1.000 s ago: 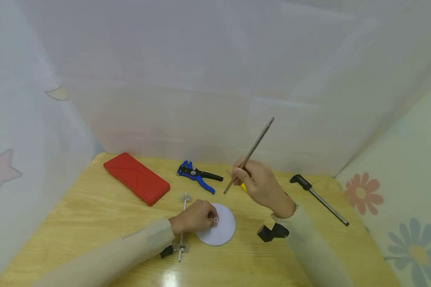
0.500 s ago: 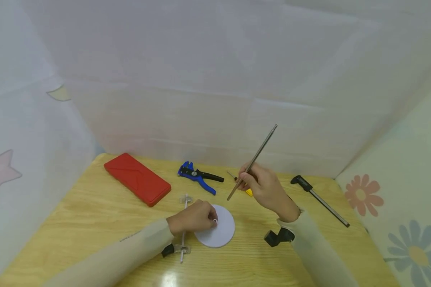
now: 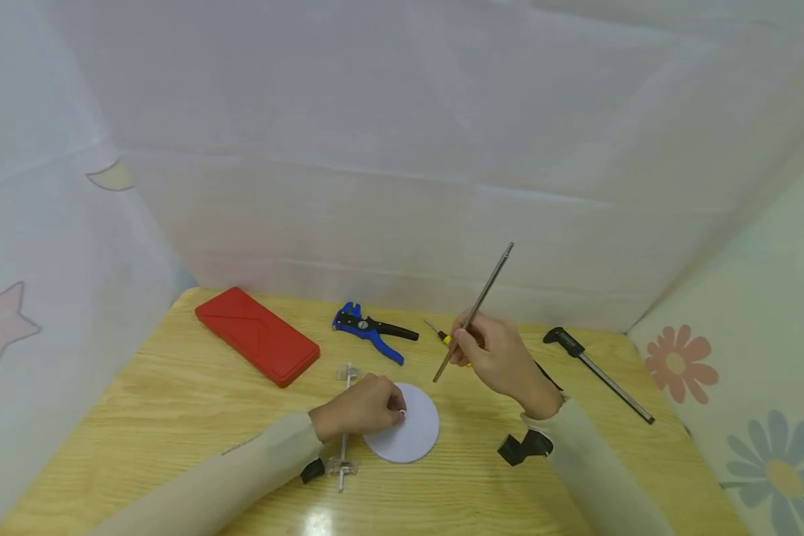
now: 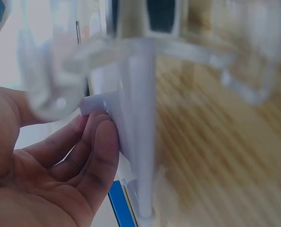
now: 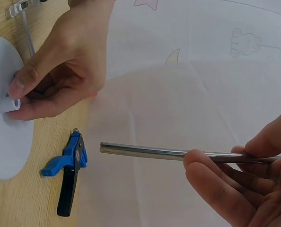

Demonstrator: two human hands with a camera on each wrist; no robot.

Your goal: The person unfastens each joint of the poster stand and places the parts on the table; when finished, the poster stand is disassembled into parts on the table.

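Observation:
My left hand (image 3: 368,406) reaches over a round white disc (image 3: 415,439) on the table. Its thumb and fingers pinch a short white tube (image 5: 12,104) that stands up from the middle of the disc; the hollow end shows in the right wrist view. A slim metal rod (image 3: 485,286) is held between the thumb and fingers of my right hand (image 3: 496,353), above the table and to the right of the disc. It slants, with the lower end towards the disc and the narrower tip up. Below my left wrist, a white rod (image 3: 344,447) runs through clear plastic clips.
At the back left lies a red case (image 3: 257,335). Blue and black wire strippers (image 3: 368,327) sit behind the disc. A small yellow and black screwdriver (image 3: 444,336) is partly hidden by my right hand. Black-headed calipers (image 3: 599,372) lie at the right. Fabric walls enclose the table.
My right hand has shifted right and slightly towards me with the metal rod, uncovering more of the screwdriver. The left hand stays at the tube on the disc.

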